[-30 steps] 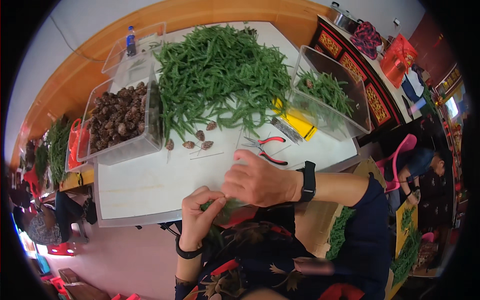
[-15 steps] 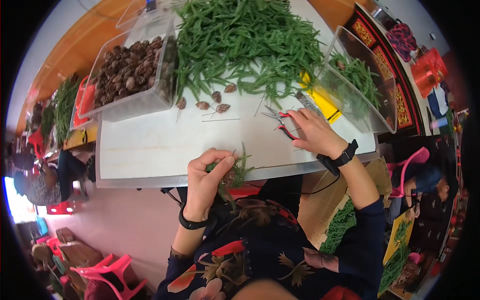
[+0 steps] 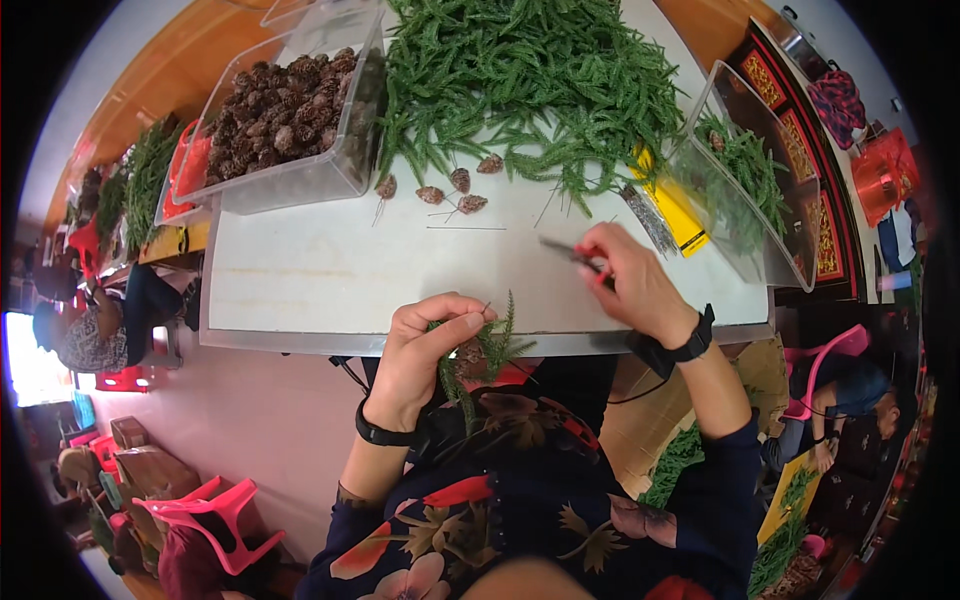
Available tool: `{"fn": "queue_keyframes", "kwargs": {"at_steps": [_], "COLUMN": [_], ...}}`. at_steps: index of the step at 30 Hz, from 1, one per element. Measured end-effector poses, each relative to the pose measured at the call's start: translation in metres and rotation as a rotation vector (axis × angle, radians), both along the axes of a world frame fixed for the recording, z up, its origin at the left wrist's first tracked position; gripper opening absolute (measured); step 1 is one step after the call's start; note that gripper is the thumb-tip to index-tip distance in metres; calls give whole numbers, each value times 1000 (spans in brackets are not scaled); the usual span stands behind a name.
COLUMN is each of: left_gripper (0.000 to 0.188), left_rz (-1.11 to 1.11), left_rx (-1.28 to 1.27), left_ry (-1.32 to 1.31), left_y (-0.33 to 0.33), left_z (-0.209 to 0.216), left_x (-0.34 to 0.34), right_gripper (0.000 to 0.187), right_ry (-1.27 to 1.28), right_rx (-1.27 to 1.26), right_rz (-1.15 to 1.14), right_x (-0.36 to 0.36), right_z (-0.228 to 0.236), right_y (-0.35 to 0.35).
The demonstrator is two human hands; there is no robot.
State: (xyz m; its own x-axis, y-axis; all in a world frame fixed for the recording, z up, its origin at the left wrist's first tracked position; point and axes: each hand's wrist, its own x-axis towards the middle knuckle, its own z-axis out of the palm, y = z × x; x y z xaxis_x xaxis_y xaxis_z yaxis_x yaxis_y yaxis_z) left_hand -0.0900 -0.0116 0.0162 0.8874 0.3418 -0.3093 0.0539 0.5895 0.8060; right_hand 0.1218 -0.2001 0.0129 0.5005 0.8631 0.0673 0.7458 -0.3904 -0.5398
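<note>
My left hand [image 3: 418,350] pinches a small green artificial pine sprig [image 3: 497,345] at the table's front edge. A brown pine cone [image 3: 468,358] shows among its needles, partly behind my fingers. My right hand [image 3: 635,282] is closed around red-and-black handled pliers [image 3: 580,253], lifted over the tabletop with the jaws toward the left and slightly blurred. Several loose pine cones [image 3: 471,203] with thin wire stems lie on the white table [image 3: 300,290] beyond my hands, beside a straight piece of wire [image 3: 466,228].
A clear bin of pine cones [image 3: 290,120] stands at the far left. Green sprigs [image 3: 530,90] are heaped at the back. On the right are a yellow packet [image 3: 675,215], a bundle of wires [image 3: 648,218] and a clear bin [image 3: 800,265] with sprigs. Other people sit at both sides.
My right hand has taken hold of the pliers and lifted them off the table. My left hand still holds the sprig, now slightly to the right in the picture.
</note>
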Motion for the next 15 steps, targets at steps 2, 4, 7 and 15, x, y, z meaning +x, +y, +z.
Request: {"fn": "queue_keyframes", "kwargs": {"at_steps": [2, 4, 7, 15], "left_gripper": [11, 12, 12, 10], "left_rz": [-39, -112, -182, -280], "left_rx": [-30, -90, -163, -402], "left_ry": [-36, -108, -152, -182], "left_y": [3, 6, 6, 2], "left_z": [-3, -7, -11, -10], "left_x": [1, 2, 1, -3], "right_gripper": [32, 33, 36, 33], "right_ry": [264, 222, 139, -67], "right_rx": [141, 185, 274, 417], "right_rz": [224, 280, 395, 448], "right_x": [-15, -22, -29, -30], "right_z": [14, 8, 3, -1], "right_y": [5, 10, 17, 41]}}
